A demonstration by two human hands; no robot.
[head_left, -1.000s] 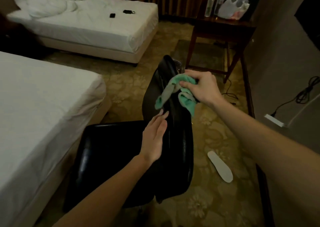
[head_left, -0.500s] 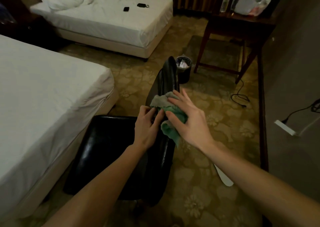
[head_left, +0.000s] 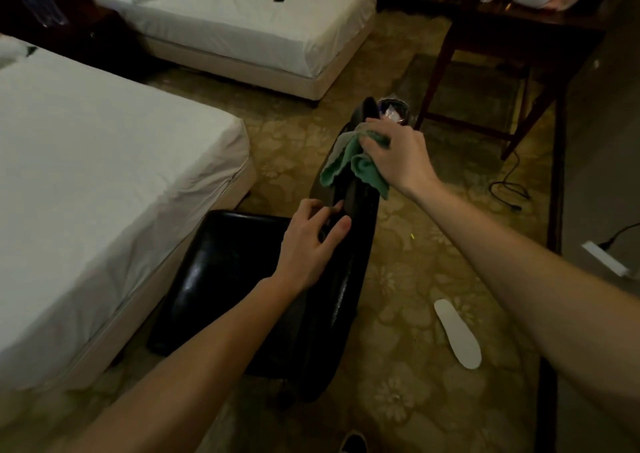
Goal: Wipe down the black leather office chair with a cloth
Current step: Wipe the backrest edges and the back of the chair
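The black leather office chair point(head_left: 228, 279) stands in the middle of the head view, its seat to the left and its backrest seen edge-on, running up toward the far end. A green and grey cloth point(head_left: 349, 162) is draped over the top edge of the backrest. My right hand point(head_left: 398, 155) presses down on the cloth and holds it near the backrest's far top. My left hand point(head_left: 311, 245) rests lower on the backrest's inner face, fingers spread and bent against the leather, holding nothing.
A white bed point(head_left: 86, 189) lies close on the left of the chair, a second bed point(head_left: 249, 20) at the back. A small bin point(head_left: 394, 110) stands just beyond the backrest. A wooden table point(head_left: 519, 37) is back right. A white insole point(head_left: 457, 335) and cables point(head_left: 509, 186) lie on the carpet.
My right hand has slid the cloth along the backrest's top edge toward the far end. My left hand let go of the cloth and now rests lower on the backrest.
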